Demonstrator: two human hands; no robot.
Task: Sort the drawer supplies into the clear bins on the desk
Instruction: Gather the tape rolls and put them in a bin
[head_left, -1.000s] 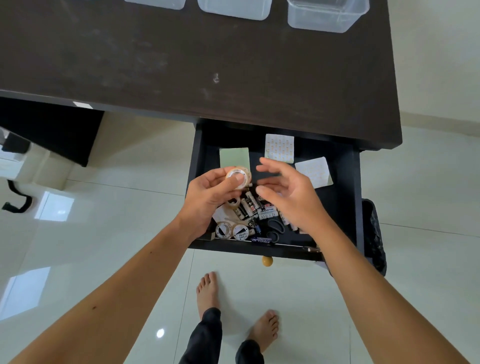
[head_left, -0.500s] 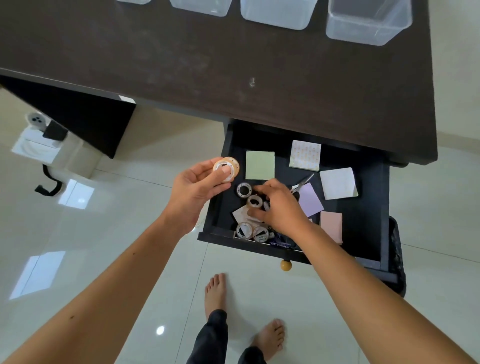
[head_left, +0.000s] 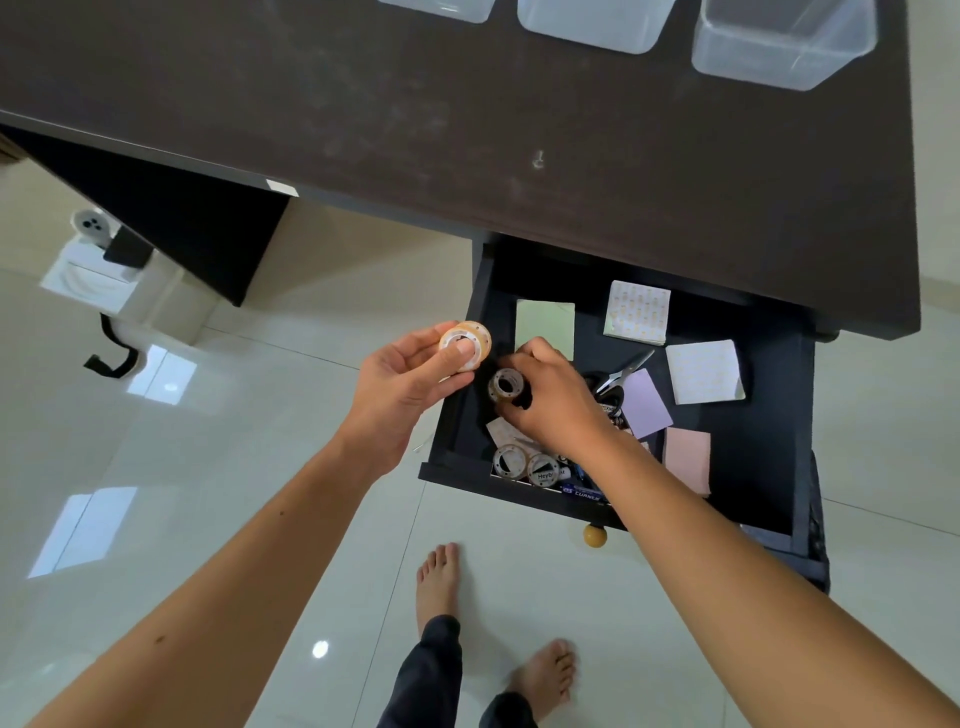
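Nearest to me were my bare feet on the pale tiled floor, just short of the open drawer and its round knob. At the drawer's front edge lay two tape rolls side by side, next to a pack of batteries. My right hand reached down into the drawer, fingers curled narrow around a third roll of tape, gripping it from the side. My left hand hovered beside the drawer's left wall, thumb and fingers pinched on a pale tape roll held up clear of everything. Further in, scissors rested between my right hand and a purple notepad, with pink, white, green and patterned pads spread around. Beyond that stretched the dark surface, and at its far edge stood the clear bins, well apart from the drawer.
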